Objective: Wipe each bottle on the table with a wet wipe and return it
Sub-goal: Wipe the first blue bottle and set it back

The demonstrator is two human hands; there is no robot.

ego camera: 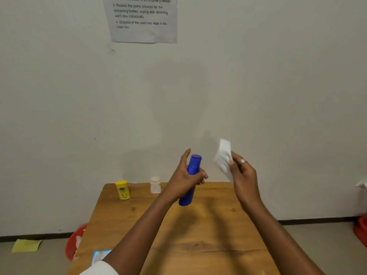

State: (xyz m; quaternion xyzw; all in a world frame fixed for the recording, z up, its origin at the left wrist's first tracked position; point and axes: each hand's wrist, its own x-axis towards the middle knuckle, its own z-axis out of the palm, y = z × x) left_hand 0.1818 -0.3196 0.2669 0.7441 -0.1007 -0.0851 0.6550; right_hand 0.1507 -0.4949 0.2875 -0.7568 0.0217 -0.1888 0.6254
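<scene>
Left hand (185, 175) wraps its fingers round the blue bottle (190, 180), held up tilted above the middle of the table (208, 235), cap toward the wall. Right hand (243, 173) pinches the white wipe (223, 157) just beside the bottle, not touching it. At the table's far edge, the yellow bottle (123, 189) stands near the left corner, and the small pale bottle (155, 185) sits to its right. A red bin (74, 243) shows off the left edge.

Open wooden table (198, 245) surface, obstacles only along the far edge.
Yellow bottle (123, 189) and small white bottle (155, 185) upright near the wall, well apart; blue-white packet (100, 255) at near left edge.
</scene>
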